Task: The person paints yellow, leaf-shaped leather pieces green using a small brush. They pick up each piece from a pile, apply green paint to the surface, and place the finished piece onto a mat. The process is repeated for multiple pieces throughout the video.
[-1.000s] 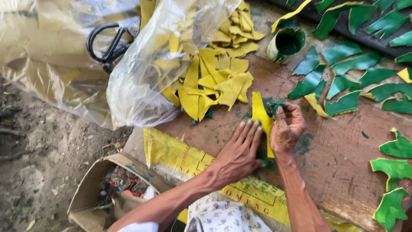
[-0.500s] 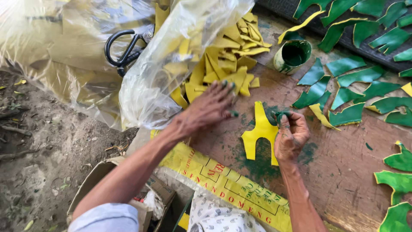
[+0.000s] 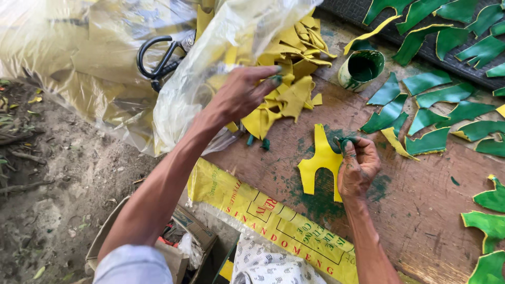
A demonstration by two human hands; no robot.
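My left hand [image 3: 243, 94] reaches out over a heap of yellow cut pieces [image 3: 286, 79] spilling from a clear plastic bag [image 3: 210, 63]; its fingertips touch the pieces, fingers together, holding nothing I can see. My right hand [image 3: 357, 165] rests on the wooden board [image 3: 421, 210], fingers pinched on a small green-stained dauber [image 3: 344, 141]. It sits against the right edge of a flat yellow cut-out piece [image 3: 318, 160] lying over green paint smears. A small tin of green paint [image 3: 362, 68] stands beyond.
Several green-painted pieces [image 3: 421, 110] lie spread at the right and far edge. Black-handled scissors [image 3: 158, 60] lie in the plastic. A yellow printed sack [image 3: 263, 210] hangs over the board's near edge. An open cardboard box [image 3: 179, 247] and bare ground [image 3: 47, 184] lie at the left.
My left hand lifted off the yellow cut-out, leaving it flat on the board, and travelled up-left to the heap of yellow pieces. My right hand stayed beside the cut-out.
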